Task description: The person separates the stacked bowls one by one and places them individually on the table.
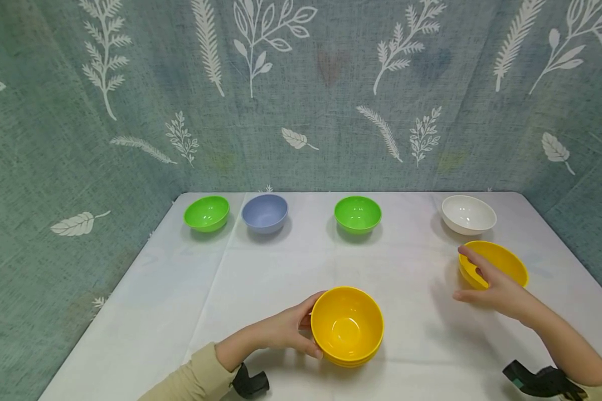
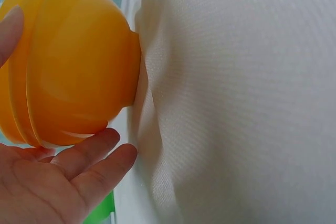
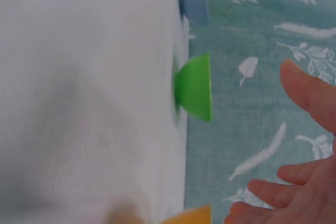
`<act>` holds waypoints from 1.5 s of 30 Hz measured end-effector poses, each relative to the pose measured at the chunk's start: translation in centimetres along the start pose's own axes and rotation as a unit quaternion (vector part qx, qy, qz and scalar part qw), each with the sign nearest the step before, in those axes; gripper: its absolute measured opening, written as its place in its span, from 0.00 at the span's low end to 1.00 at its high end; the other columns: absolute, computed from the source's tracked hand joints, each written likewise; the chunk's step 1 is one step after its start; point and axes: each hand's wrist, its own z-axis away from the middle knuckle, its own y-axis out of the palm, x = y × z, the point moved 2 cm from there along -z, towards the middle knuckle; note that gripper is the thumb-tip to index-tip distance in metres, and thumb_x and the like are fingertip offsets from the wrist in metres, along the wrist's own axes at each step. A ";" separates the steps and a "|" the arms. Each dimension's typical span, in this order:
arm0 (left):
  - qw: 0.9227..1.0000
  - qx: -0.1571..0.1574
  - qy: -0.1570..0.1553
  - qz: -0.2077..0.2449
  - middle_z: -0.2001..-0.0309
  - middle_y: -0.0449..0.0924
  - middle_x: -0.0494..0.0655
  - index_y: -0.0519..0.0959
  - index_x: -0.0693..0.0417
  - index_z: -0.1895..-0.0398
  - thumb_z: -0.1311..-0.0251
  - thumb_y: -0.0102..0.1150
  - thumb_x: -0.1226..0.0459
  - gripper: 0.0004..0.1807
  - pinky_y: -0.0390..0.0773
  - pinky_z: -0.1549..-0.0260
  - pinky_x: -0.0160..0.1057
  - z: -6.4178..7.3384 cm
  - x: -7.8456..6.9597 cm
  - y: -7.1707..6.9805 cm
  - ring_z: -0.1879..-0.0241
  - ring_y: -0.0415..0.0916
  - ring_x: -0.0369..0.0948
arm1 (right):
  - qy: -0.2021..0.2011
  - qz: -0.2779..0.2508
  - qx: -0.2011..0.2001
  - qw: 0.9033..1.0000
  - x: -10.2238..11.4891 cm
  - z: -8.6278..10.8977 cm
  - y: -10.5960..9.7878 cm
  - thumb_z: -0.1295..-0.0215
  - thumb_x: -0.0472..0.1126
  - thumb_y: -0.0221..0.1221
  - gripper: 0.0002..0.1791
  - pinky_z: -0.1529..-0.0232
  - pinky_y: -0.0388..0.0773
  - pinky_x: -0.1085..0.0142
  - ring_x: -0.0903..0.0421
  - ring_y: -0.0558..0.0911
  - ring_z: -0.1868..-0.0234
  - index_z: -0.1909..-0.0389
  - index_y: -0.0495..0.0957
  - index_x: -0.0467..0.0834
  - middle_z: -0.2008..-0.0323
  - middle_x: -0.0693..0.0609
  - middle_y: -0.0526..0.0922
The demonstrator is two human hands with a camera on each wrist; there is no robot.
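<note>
My left hand holds the left side of a stack of yellow bowls, thumb at the near side and fingers at the far side. In the left wrist view, nested rims show on the yellow stack, and its foot stands at the white cloth. Over at the right, my right hand hovers over another yellow bowl, fingers spread and partly hiding it. Nothing lies between the thumb and fingers of the right hand in the right wrist view, where a bit of the yellow bowl's rim shows below.
Along the back of the white-covered table stand a green bowl, a blue bowl, a second green bowl and a white bowl. A leaf-patterned curtain hangs behind and at both sides.
</note>
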 end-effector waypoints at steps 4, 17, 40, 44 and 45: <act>1.000 -0.002 0.001 -0.009 0.33 0.56 0.45 0.44 0.41 0.29 0.54 0.70 0.57 0.53 0.67 0.44 0.31 0.0 0.0 0.0 0.41 0.66 0.38 | -0.026 -0.021 0.006 0.999 1.0 -0.1 0.6 0.45 0.44 0.63 0.52 0.43 0.53 0.37 0.28 0.51 0.37 0.29 0.38 0.39 0.32 0.32 0.45; 1.000 -0.005 -0.004 -0.018 0.32 0.54 0.44 0.42 0.39 0.28 0.54 0.70 0.57 0.55 0.68 0.44 0.32 -0.1 0.4 -0.1 0.41 0.67 0.39 | -0.139 -0.065 0.040 0.987 4.2 0.0 3.9 0.46 0.42 0.64 0.48 0.45 0.54 0.86 0.39 0.54 0.35 0.30 0.46 0.39 0.31 0.37 0.51; 1.000 0.005 0.004 -0.006 0.34 0.56 0.43 0.45 0.36 0.29 0.53 0.69 0.57 0.52 0.68 0.46 0.30 0.0 -0.1 0.0 0.43 0.68 0.37 | -0.194 -0.099 0.150 0.964 6.6 -0.5 8.7 0.47 0.45 0.65 0.48 0.36 0.55 0.54 0.38 0.55 0.33 0.30 0.48 0.48 0.31 0.44 0.52; 1.000 0.005 0.000 -0.003 0.34 0.56 0.45 0.45 0.37 0.29 0.52 0.69 0.59 0.52 0.69 0.46 0.31 0.0 -0.2 -0.1 0.44 0.69 0.38 | -0.198 -0.111 0.164 0.960 6.8 -0.7 9.4 0.48 0.45 0.66 0.49 0.35 0.56 0.68 0.39 0.54 0.33 0.29 0.47 0.47 0.31 0.42 0.52; 1.000 0.005 -0.002 -0.003 0.33 0.56 0.45 0.45 0.38 0.29 0.52 0.68 0.59 0.52 0.69 0.46 0.31 0.0 -0.2 -0.1 0.44 0.69 0.38 | -0.200 -0.113 0.167 0.959 6.9 -0.8 9.5 0.48 0.45 0.66 0.50 0.35 0.56 0.71 0.39 0.54 0.33 0.29 0.47 0.45 0.31 0.41 0.51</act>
